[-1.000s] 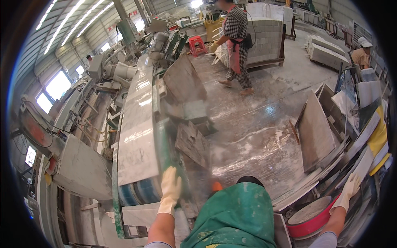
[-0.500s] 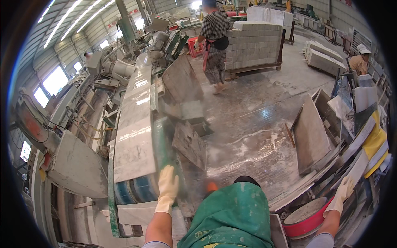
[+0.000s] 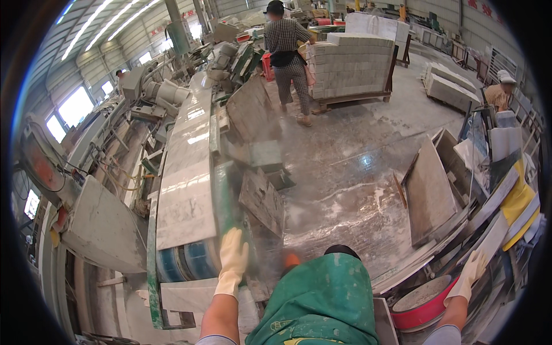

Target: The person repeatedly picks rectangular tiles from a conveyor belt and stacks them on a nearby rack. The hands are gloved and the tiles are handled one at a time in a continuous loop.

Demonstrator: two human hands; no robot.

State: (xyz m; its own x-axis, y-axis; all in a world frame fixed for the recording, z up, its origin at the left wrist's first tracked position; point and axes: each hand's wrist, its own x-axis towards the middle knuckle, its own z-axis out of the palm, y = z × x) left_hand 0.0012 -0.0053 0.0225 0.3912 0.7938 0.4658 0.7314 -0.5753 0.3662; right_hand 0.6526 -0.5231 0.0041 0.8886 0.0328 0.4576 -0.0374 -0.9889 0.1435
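Observation:
My left hand [image 3: 232,263], in a pale rubber glove, lies flat with its fingers stretched out at the right edge of a roller conveyor. Just left of it is the near end of a polished marble slab [image 3: 185,221], grey-white and veined. Beyond that slab, more marble continues in line up the conveyor. Blue rollers [image 3: 198,261] show below the slab's near edge. On the right, my right hand [image 3: 467,279], gloved alike, has its fingers extended near a long pale strip [image 3: 494,237]; whether it touches the strip I cannot tell. Both hands appear to hold nothing.
A red-rimmed round tub [image 3: 422,310] stands below my right hand. Brown boards [image 3: 428,192] lean on the right; another board [image 3: 261,198] leans beside the conveyor. A person [image 3: 287,63] stands by stacked pale blocks [image 3: 351,69]. Another person [image 3: 499,95] is at far right. The floor [image 3: 345,172] looks wet.
The person in checked clothes has turned and now stands against the stacked blocks, an arm toward them. My right hand has shifted slightly down and left; my left hand has barely moved.

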